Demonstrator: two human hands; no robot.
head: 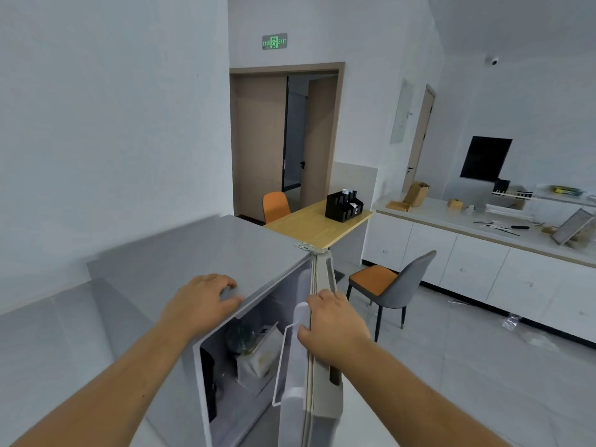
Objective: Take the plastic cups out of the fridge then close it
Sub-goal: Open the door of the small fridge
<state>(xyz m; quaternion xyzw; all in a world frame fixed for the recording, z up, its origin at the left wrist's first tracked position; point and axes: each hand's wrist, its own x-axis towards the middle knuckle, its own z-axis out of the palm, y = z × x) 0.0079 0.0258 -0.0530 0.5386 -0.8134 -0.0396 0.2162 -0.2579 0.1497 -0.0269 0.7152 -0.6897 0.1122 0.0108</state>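
Observation:
A small grey fridge (180,253) stands below me with its door (322,395) swung open toward me. My right hand (332,324) grips the door's top edge. My left hand (206,298) rests on the fridge top at its front edge, fingers curled over the lip. Inside, clear plastic cups (240,337) show dimly on the shelf, next to a white carton or bag (261,359) and a dark item at the left wall. The lower part of the fridge's inside is hidden.
A grey chair with an orange seat (393,285) stands just right of the door. A wooden table (316,224) with a black organiser (343,204) sits behind the fridge. White counter cabinets (483,269) run along the right. A wall is at the left.

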